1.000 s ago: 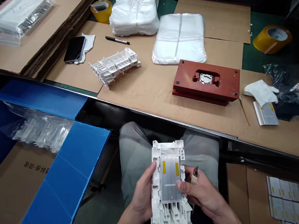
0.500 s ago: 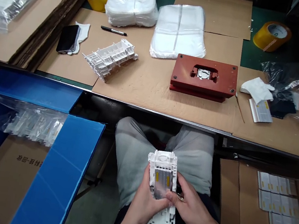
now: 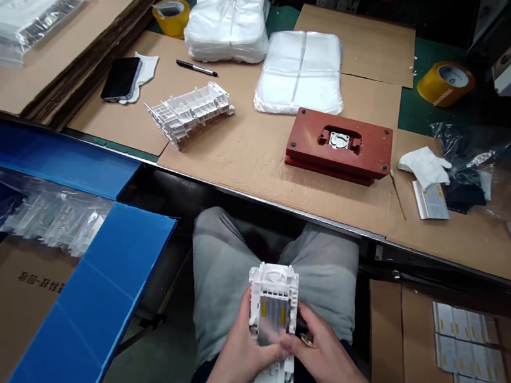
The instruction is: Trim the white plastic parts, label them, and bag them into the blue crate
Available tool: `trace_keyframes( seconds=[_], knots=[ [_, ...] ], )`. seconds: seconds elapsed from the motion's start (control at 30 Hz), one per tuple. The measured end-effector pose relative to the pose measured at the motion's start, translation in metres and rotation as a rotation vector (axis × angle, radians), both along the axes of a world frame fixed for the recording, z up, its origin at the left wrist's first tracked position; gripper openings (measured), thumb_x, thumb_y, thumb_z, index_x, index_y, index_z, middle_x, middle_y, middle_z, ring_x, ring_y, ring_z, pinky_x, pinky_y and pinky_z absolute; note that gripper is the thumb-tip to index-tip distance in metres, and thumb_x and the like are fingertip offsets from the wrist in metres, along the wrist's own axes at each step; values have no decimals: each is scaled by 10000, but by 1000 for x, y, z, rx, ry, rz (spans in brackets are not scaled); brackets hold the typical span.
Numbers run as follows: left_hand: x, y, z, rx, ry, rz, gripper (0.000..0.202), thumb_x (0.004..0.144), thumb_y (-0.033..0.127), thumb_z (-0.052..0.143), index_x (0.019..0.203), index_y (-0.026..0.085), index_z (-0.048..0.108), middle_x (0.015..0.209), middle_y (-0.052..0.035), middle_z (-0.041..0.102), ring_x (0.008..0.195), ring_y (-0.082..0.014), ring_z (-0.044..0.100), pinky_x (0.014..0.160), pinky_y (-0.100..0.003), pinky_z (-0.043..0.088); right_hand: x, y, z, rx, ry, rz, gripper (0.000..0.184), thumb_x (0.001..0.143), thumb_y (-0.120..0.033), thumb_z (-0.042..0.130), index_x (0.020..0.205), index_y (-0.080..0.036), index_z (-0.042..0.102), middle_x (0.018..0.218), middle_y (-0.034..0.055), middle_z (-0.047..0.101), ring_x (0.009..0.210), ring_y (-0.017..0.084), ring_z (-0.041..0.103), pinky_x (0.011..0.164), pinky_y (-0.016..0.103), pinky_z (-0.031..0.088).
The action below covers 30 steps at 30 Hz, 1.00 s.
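Note:
Over my lap I hold a white plastic frame part (image 3: 274,293) with a grey foil label with yellow tabs set in its middle. My left hand (image 3: 246,350) wraps round the part's left side, thumb on its face. My right hand (image 3: 319,356) grips the right side, fingertips pressed on the label's lower edge; a small tool shows dimly under its fingers. A second white plastic frame part (image 3: 190,112) lies on the cardboard-covered bench.
A red fixture block (image 3: 340,147) sits mid-bench. Behind it lie stacks of clear bags (image 3: 301,72), tape rolls (image 3: 444,84), a pen (image 3: 196,68) and a phone (image 3: 121,79). An open blue box (image 3: 83,313) of bagged parts stands left; label sheets (image 3: 467,358) lie right.
The part has been drawn closer to my body and tilted flatter. My right hand has slid onto the label, and the small tool once held upright is now tucked under the fingers.

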State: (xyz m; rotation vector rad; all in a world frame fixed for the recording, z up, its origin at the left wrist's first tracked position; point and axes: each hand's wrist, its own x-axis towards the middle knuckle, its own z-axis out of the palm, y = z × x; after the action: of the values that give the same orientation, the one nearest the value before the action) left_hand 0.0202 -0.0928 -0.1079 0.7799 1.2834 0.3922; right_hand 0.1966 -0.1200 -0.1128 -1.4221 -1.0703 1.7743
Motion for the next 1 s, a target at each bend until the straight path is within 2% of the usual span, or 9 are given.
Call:
trace_keyframes(
  seconds=[0.07, 0.13, 0.23, 0.37, 0.53, 0.73, 0.87, 1.0],
  knots=[
    [-1, -4, 0, 9, -2, -20, 967, 641, 271, 873, 1447, 228, 340, 1331, -137, 614, 1193, -326, 589, 988, -392, 453, 2, -6, 2, 5, -36, 5, 504, 906, -329, 678, 1387, -248, 548, 1391, 69, 614, 1234, 269, 589, 1066, 381, 455],
    [0, -7, 0, 16, -15, -52, 760, 630, 251, 873, 1294, 191, 506, 1178, -111, 689, 1073, -310, 635, 917, -370, 480, 1, -14, 2, 25, -91, 14, 501, 910, -340, 667, 1388, -251, 545, 1390, 76, 611, 1194, 276, 606, 1027, 379, 478],
    [3, -9, -2, 11, -31, -64, 616, 601, 231, 889, 1139, 168, 595, 1049, -81, 725, 971, -287, 651, 831, -336, 492, -2, -26, -3, 78, -136, 5, 473, 931, -308, 619, 1390, -249, 520, 1360, 93, 619, 1169, 283, 613, 966, 373, 510],
    [4, -7, -4, 37, -46, -21, 605, 562, 196, 908, 1091, 172, 615, 997, -53, 731, 938, -271, 651, 801, -317, 492, -7, -28, -9, 142, -156, -10, 397, 932, -253, 584, 1325, -218, 537, 1233, 102, 670, 1102, 281, 635, 941, 382, 521],
    [4, -4, -5, 32, -73, -17, 685, 563, 211, 909, 1164, 188, 582, 1027, -58, 725, 931, -268, 650, 797, -327, 498, -2, -17, -6, 155, -114, 6, 450, 957, -348, 575, 1383, -218, 520, 1335, 119, 632, 1157, 297, 621, 968, 394, 511],
    [7, -7, 9, 73, -8, -70, 642, 642, 217, 858, 1210, 207, 560, 1107, -65, 708, 1012, -279, 643, 875, -340, 483, 11, -16, 0, 138, -30, 57, 475, 942, -358, 612, 1392, -231, 531, 1350, 98, 627, 1170, 289, 616, 981, 378, 505],
    [10, -8, 17, 73, 17, -77, 602, 634, 180, 850, 1172, 199, 580, 1052, -51, 718, 982, -277, 643, 854, -333, 479, 7, -28, -2, 170, -102, 47, 458, 948, -358, 594, 1379, -219, 523, 1337, 120, 628, 1171, 301, 616, 995, 398, 492],
    [8, -10, 17, 64, -10, -64, 586, 605, 177, 868, 1130, 188, 609, 1025, -47, 724, 963, -273, 640, 843, -327, 481, -2, -34, 0, 212, -167, 27, 473, 959, -327, 552, 1413, -215, 478, 1354, 134, 613, 1196, 321, 600, 1000, 413, 486]
  ],
)
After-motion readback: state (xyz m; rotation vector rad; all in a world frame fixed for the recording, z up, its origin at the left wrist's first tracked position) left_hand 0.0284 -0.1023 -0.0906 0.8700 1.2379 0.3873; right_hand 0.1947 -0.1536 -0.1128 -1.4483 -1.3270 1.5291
